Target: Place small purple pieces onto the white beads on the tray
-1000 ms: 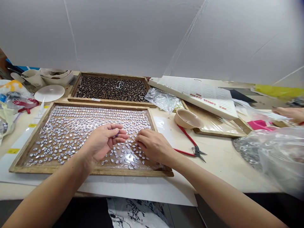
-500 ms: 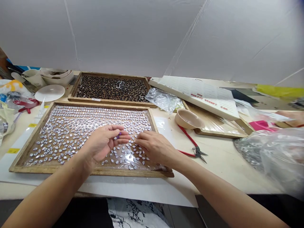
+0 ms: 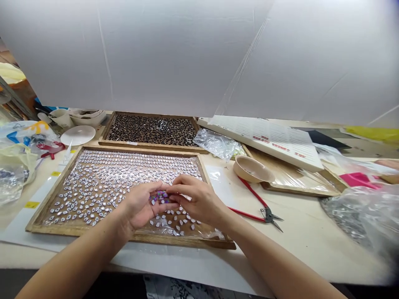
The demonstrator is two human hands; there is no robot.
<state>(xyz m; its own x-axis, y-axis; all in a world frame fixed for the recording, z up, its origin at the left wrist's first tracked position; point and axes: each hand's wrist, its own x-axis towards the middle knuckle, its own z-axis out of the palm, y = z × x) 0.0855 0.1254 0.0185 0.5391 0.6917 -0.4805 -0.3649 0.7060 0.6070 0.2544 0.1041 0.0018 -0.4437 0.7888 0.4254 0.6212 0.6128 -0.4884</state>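
Observation:
My left hand (image 3: 141,205) is turned palm up over the wooden tray (image 3: 40,220), its fingers cupped under several small purple rhinestones (image 3: 160,195). Thumb and fingertips of my right hand (image 3: 196,197) are pinched together at the left fingertips, right by those rhinestones. Whatever lies in the pinch is too small to make out. Under both hands, the film-covered tray carries many small drop-shaped pieces (image 3: 87,199), pale with dark centres. They stand in tight rows at the far side and lie more loosely toward the front, where some look plain white.
Behind stands a second tray (image 3: 152,145) of dark stones. Red-handled pliers (image 3: 264,214) and a beige bowl (image 3: 253,168) lie to the right, near a long white box (image 3: 264,139) and plastic bags (image 3: 361,216). A white plate (image 3: 77,135) sits at left.
My right hand has left the tray surface and come to the left fingertips. The left palm has opened upward, showing more purple rhinestones. The whole view has shifted slightly.

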